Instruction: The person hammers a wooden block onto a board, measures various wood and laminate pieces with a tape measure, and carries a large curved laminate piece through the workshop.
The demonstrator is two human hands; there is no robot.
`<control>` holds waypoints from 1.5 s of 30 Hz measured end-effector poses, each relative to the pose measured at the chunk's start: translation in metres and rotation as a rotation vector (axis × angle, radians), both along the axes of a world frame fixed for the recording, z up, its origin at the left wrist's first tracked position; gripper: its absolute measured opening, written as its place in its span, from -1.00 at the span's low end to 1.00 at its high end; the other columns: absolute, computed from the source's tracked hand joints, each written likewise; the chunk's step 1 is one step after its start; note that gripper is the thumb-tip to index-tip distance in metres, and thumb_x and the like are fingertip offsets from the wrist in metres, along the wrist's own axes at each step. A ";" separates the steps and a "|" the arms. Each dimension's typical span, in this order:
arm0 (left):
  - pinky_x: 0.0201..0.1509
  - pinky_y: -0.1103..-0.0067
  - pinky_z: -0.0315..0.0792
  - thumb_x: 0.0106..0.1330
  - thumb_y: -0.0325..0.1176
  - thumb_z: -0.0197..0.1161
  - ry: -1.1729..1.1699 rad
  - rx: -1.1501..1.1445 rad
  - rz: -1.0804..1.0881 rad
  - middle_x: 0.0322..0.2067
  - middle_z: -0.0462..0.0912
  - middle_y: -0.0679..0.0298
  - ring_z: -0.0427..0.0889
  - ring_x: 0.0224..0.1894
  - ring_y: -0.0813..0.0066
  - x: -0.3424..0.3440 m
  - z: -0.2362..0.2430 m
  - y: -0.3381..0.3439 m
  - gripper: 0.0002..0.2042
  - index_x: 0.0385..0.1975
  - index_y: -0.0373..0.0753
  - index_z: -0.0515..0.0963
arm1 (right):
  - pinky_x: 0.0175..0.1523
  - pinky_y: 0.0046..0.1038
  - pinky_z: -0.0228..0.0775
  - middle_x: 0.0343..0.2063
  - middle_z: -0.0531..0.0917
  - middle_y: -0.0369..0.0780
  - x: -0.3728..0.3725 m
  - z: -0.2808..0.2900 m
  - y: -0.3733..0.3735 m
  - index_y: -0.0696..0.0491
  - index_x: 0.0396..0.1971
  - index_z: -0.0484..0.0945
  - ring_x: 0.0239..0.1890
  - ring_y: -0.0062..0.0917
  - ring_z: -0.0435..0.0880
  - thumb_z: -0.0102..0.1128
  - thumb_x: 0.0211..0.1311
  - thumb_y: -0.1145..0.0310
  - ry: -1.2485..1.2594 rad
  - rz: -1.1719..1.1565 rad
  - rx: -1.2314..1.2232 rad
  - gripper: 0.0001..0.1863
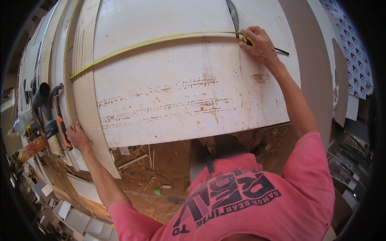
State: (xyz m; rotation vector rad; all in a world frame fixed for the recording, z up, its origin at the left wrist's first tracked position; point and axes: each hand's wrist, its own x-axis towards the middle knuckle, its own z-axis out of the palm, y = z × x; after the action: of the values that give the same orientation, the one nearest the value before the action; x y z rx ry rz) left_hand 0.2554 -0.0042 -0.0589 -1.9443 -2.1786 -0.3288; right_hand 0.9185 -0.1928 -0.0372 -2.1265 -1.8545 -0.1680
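My right hand (259, 43) is closed around a yellow and black tape measure (248, 40), close to a toothed circular saw blade (233, 16) standing up through the worn white tabletop (169, 68). A thin black stick (282, 51) pokes out beyond that hand; its other end is hidden. The yellow tape blade (157, 40) stretches left across the top, its end at a long wooden strip (70, 60). My left hand (79, 137) lies on the near end of this strip, thumb apart from the fingers, over a pale plywood board (86, 80).
Left of the strip lie a hammer (61, 120) with an orange and black handle, a cordless power tool (45, 106), a clear plastic bottle (20, 123) and an orange bottle (33, 148). Wood offcuts (134, 161) litter the floor. Sheet panels (309, 44) stand at the right.
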 end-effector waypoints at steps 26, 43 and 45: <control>-0.04 0.29 0.33 0.24 0.09 0.10 -0.023 0.009 0.003 -0.21 0.51 0.04 0.46 -0.08 0.07 -0.041 -0.009 0.018 -0.50 -0.11 -0.26 0.50 | -0.05 -0.26 0.41 -0.28 0.55 -0.14 -0.006 -0.001 0.000 0.04 -0.28 0.57 -0.18 -0.31 0.52 0.25 -0.01 0.35 -0.098 0.101 0.090 -0.76; 0.37 0.23 -0.03 0.31 -0.15 0.06 -0.202 0.057 -0.292 0.18 0.27 0.10 0.14 0.29 0.11 0.087 -0.024 -0.038 -0.63 0.11 0.00 0.42 | -0.01 -0.38 0.35 -0.22 0.50 -0.13 -0.020 0.040 -0.014 0.11 -0.11 0.50 -0.14 -0.31 0.50 0.24 0.01 0.41 0.312 0.039 -0.227 -0.63; 0.37 0.23 -0.03 0.31 -0.16 0.06 -0.201 0.052 -0.282 0.18 0.27 0.10 0.15 0.28 0.13 0.090 -0.026 -0.037 -0.63 0.10 -0.02 0.42 | -0.01 -0.38 0.34 -0.22 0.50 -0.13 -0.024 0.040 -0.018 0.12 -0.11 0.50 -0.14 -0.31 0.50 0.24 0.01 0.40 0.315 0.024 -0.220 -0.63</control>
State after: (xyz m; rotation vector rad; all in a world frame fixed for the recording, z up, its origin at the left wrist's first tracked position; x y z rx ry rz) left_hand 0.3450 -0.0408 -0.0850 -2.2780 -1.9804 -0.6439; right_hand 0.8945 -0.2110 0.0033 -2.1193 -1.7763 0.3724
